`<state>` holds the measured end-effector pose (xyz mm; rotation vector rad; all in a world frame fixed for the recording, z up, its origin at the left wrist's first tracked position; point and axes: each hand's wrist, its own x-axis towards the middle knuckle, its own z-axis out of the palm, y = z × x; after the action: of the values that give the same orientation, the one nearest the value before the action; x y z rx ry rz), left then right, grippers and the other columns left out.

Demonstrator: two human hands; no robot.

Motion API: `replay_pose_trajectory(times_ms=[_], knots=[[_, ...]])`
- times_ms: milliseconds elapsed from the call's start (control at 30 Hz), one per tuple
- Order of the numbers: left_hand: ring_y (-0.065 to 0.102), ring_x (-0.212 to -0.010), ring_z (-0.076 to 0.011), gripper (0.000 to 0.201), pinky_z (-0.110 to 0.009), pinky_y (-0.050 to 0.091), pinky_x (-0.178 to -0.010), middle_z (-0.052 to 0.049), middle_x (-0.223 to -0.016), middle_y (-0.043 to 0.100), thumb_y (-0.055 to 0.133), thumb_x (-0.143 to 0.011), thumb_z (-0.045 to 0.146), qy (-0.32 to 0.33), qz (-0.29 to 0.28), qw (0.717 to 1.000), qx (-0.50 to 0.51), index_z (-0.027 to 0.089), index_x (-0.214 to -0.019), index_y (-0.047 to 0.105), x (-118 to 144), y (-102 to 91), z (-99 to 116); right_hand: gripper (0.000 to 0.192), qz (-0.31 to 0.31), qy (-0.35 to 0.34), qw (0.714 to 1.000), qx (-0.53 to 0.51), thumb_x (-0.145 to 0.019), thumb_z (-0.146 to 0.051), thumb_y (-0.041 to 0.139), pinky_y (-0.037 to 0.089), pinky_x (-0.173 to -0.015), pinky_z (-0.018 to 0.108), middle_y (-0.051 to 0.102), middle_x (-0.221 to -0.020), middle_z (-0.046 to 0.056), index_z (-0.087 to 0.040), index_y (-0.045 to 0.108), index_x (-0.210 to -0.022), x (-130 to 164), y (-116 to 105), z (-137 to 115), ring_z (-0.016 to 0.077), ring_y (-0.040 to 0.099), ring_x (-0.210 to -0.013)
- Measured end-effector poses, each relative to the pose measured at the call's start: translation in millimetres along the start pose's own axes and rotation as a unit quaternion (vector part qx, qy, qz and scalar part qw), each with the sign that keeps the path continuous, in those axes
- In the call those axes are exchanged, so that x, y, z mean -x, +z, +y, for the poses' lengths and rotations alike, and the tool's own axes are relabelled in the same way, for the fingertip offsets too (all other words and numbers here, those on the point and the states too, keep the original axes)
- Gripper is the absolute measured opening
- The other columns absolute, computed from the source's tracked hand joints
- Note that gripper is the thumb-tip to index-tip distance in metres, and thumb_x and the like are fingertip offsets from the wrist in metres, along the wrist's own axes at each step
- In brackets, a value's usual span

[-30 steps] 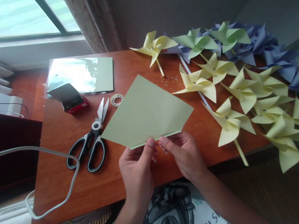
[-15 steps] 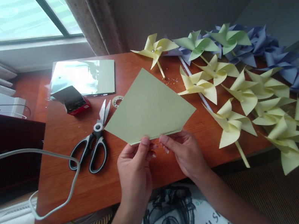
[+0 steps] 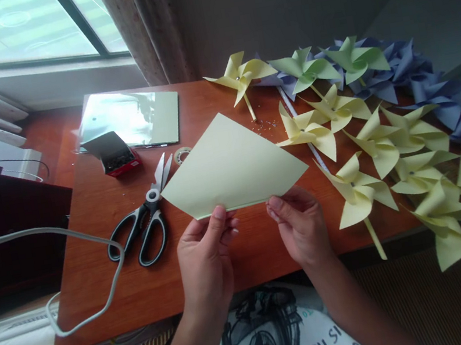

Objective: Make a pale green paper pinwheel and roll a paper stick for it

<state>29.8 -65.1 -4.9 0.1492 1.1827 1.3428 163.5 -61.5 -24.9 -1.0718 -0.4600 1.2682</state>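
A pale green sheet of paper (image 3: 232,166), folded along its near edge, is held just above the wooden table (image 3: 112,286). My left hand (image 3: 206,259) pinches the fold near its left part with thumb and forefinger. My right hand (image 3: 301,226) pinches the same fold further right. Both wrists come in from the table's near edge. Black-handled scissors (image 3: 146,222) lie on the table just left of the paper, blades pointing toward it.
Several yellow, green and blue paper pinwheels (image 3: 382,129) cover the table's right side and overhang its edge. A roll of tape (image 3: 182,155), a red box (image 3: 115,154) and a glossy sheet (image 3: 128,117) lie at the back left. A white cable (image 3: 93,248) loops over the left edge.
My right hand has slid to the right along the folded edge, away from my left hand. The sheet has tilted flatter and looks paler.
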Motion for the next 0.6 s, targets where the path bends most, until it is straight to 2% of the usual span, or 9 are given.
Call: replay_pose_trajectory(times_ms=[133,233,300,400,600], knots=[[0.069,-0.062,-0.0081,0.026,-0.014,0.054,-0.059,-0.002,-0.071,0.075,0.093,-0.065,0.025,0.014,0.021,1.000,0.016,0.014,-0.077,0.073,-4,-0.8,2,0.014,-0.006,-0.012,1.000,-0.022,-0.073,-0.027,0.085,0.039,-0.052,0.023,0.066,-0.074,-0.003,-0.026,0.074,-0.083,-2,0,-1,0.0088,0.050,-0.059],[0.069,-0.061,-0.0078,0.026,-0.014,0.054,-0.059,-0.001,-0.070,0.075,0.093,-0.064,0.025,0.015,0.018,1.000,0.020,0.014,-0.077,0.073,-4,0.3,1,0.023,-0.059,0.039,0.997,-0.019,-0.074,-0.028,0.086,0.043,-0.054,0.022,0.068,-0.081,-0.002,-0.026,0.074,-0.093,0,6,3,0.0104,0.055,-0.066],[0.069,-0.061,-0.0079,0.025,-0.014,0.054,-0.059,-0.001,-0.070,0.075,0.093,-0.065,0.024,0.012,0.006,1.000,0.017,0.014,-0.077,0.073,-2,1.9,-1,0.022,-0.091,0.060,0.994,-0.019,-0.075,-0.027,0.086,0.045,-0.056,0.022,0.071,-0.079,-0.002,-0.024,0.074,-0.093,3,11,7,0.0110,0.058,-0.067],[0.070,-0.062,-0.0091,0.024,-0.016,0.055,-0.060,-0.003,-0.072,0.076,0.092,-0.066,0.025,0.016,-0.005,1.000,0.009,0.013,-0.076,0.073,2,4.2,-7,0.012,-0.063,0.057,0.996,-0.018,-0.078,-0.027,0.084,0.047,-0.056,0.022,0.074,-0.072,-0.001,-0.021,0.075,-0.082,7,18,12,0.0112,0.063,-0.065],[0.072,-0.065,-0.0108,0.026,-0.020,0.058,-0.066,-0.002,-0.074,0.077,0.092,-0.065,0.025,0.043,0.013,0.999,-0.004,0.014,-0.079,0.073,1,3.1,-9,0.013,-0.002,0.069,0.998,-0.017,-0.073,-0.027,0.087,0.050,-0.061,0.022,0.075,-0.067,-0.001,-0.020,0.077,-0.075,7,20,12,0.0109,0.065,-0.063]])
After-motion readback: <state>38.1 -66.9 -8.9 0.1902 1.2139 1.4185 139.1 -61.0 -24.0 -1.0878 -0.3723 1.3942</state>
